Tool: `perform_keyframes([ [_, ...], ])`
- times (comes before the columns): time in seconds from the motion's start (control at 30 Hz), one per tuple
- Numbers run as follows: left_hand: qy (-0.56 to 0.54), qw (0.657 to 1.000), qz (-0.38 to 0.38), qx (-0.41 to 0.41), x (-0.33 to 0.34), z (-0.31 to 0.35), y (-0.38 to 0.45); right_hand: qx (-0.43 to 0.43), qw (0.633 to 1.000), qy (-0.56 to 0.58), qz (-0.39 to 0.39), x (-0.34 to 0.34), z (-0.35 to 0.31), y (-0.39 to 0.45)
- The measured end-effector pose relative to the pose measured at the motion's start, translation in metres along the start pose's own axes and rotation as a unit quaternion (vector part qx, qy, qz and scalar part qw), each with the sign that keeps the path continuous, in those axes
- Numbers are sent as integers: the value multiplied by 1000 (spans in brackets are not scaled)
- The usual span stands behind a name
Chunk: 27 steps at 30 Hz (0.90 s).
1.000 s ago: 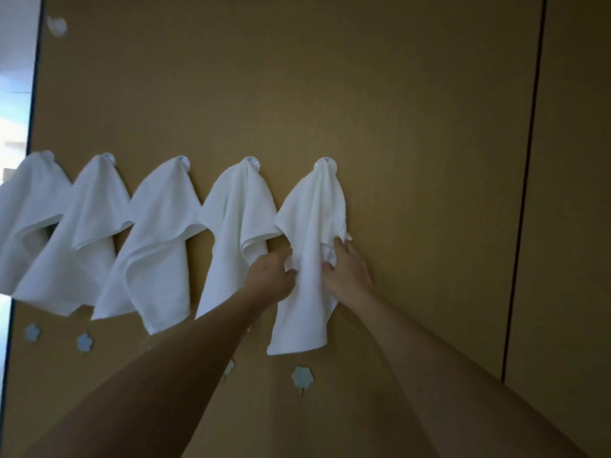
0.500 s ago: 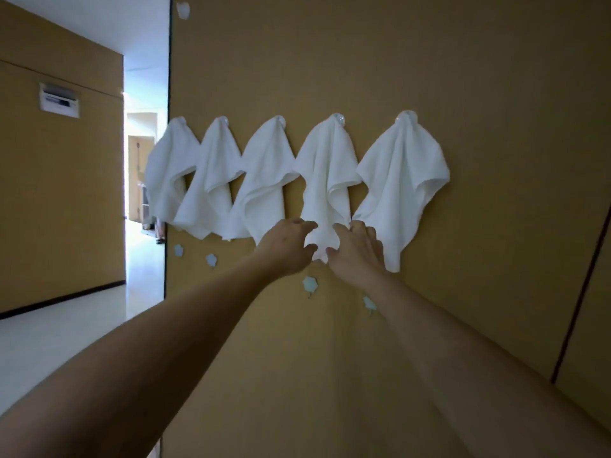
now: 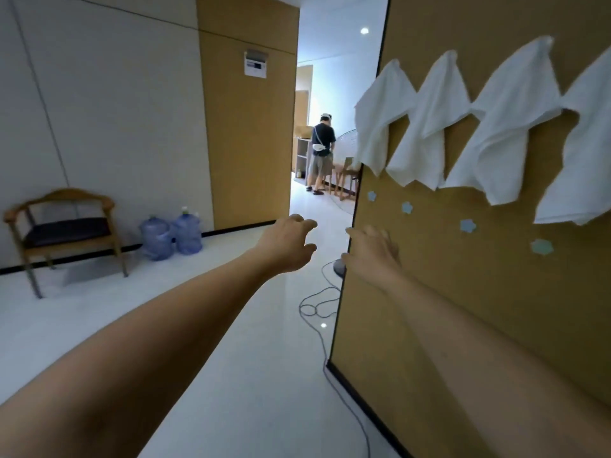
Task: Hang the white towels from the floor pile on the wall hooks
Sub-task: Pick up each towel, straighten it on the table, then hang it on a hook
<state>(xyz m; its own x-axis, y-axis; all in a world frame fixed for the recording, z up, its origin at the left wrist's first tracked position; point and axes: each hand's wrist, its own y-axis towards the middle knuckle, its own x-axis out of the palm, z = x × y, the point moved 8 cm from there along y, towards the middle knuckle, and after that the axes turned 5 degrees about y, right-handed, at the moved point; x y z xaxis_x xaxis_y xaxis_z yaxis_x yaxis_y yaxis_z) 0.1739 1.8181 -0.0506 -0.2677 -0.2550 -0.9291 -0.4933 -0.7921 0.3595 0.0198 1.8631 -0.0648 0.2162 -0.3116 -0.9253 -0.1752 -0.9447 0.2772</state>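
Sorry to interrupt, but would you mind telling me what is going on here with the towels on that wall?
A person is hanging white cloth towels on hooks along the tan wooden wall panel. Four towels show in a row, the rightmost cut by the frame edge. Right now neither hand holds anything: the left hand and right hand are stretched forward with loose fingers, below the towels. Small pale blue flower-shaped hooks lower down are bare. No floor pile is in view.

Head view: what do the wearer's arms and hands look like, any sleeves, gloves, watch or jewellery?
Both forearms are bare all the way to the frame edge, with no sleeve in sight. The left hand and right hand wear no gloves, and no watch, bracelet or ring shows. No cables or markings appear on either arm.
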Motion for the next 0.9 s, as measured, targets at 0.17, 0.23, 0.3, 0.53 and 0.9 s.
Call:
perform_keyframes([
  [0.17,9,992,-42,-115,12,-161,-83,-69,993,35,-86,106,-146,6],
  [0.23,18,984,-49,-171,14,-222,-125,-107,986,38,-122,148,-207,3],
  [0.3,24,971,-57,-231,14,-282,-171,-148,976,37,-155,187,-270,-3],
  [0.53,29,892,-73,-445,-2,-465,-364,-325,912,62,-243,302,-509,-52],
  [0.9,51,696,-67,-714,-47,-624,-652,-550,741,70,-379,450,-820,-192],
])
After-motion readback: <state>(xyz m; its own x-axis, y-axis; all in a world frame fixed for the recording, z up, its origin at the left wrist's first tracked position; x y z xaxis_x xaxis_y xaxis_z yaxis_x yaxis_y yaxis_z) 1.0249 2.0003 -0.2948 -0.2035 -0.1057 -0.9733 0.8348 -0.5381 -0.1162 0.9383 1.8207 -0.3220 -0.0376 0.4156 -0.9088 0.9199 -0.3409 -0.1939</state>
